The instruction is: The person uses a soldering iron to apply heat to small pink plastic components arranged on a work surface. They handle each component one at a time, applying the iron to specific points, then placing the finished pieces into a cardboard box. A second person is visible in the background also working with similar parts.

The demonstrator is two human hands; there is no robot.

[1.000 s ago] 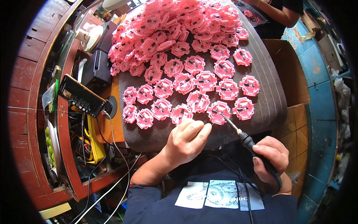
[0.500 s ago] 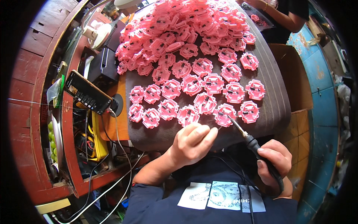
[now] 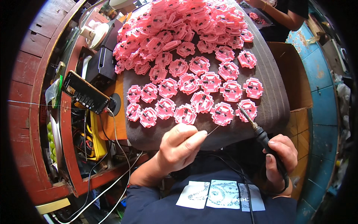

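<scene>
My right hand (image 3: 282,155) grips a soldering iron (image 3: 261,136) by its black handle. Its metal tip points up and left, at the left edge of the rightmost pink plastic part (image 3: 249,111) in the front row; whether it touches cannot be made out. Pinched in my left hand (image 3: 181,145) is a thin solder wire (image 3: 214,129), whose free end reaches toward the lower edge of the neighbouring pink part (image 3: 222,113). Small black and metal pieces sit inside these parts. Several more lie in loose rows on the dark cloth (image 3: 149,136).
A large heap of pink parts (image 3: 179,22) covers the far side. On the left stand a phone (image 3: 85,92), a black box (image 3: 101,67) and hanging cables. A cardboard box (image 3: 292,78) is at the right. Another person's arm (image 3: 281,16) shows at the far right.
The iron's tip has left the second part from the right in the front row and moved right to the last one. My left hand has drawn slightly left and down with the solder wire.
</scene>
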